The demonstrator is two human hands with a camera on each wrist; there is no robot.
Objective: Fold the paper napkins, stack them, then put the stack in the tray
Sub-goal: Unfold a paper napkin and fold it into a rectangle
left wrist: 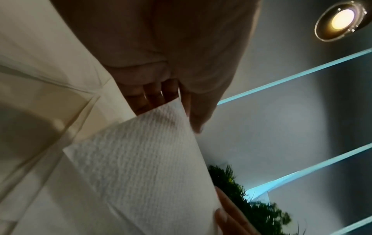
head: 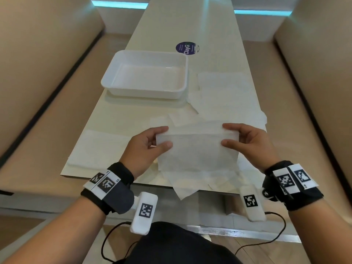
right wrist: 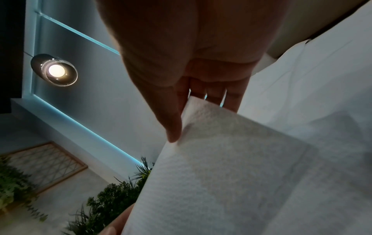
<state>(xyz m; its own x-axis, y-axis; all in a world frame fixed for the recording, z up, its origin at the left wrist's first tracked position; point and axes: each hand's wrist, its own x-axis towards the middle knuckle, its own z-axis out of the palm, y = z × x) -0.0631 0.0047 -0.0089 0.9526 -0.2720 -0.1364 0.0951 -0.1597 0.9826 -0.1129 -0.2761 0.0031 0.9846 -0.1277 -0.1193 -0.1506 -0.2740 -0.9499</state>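
Note:
A white paper napkin point(head: 197, 149) hangs lifted above the near part of the table, stretched between both hands. My left hand point(head: 152, 141) pinches its upper left corner between thumb and fingers. My right hand point(head: 240, 139) pinches the upper right corner the same way. The left wrist view shows the textured napkin point(left wrist: 141, 159) running from my fingers point(left wrist: 153, 97); the right wrist view shows the napkin point(right wrist: 221, 167) under my thumb point(right wrist: 171, 127). The white tray point(head: 179, 92) stands empty at the table's left middle. Several loose napkins point(head: 224, 92) lie right of it.
More napkins point(head: 198, 180) lie under the held one and overhang the table's near edge. A flat napkin point(head: 99, 147) lies at the near left. A round dark sticker point(head: 187, 47) is behind the tray. Tan bench seats point(head: 47, 111) flank the narrow table.

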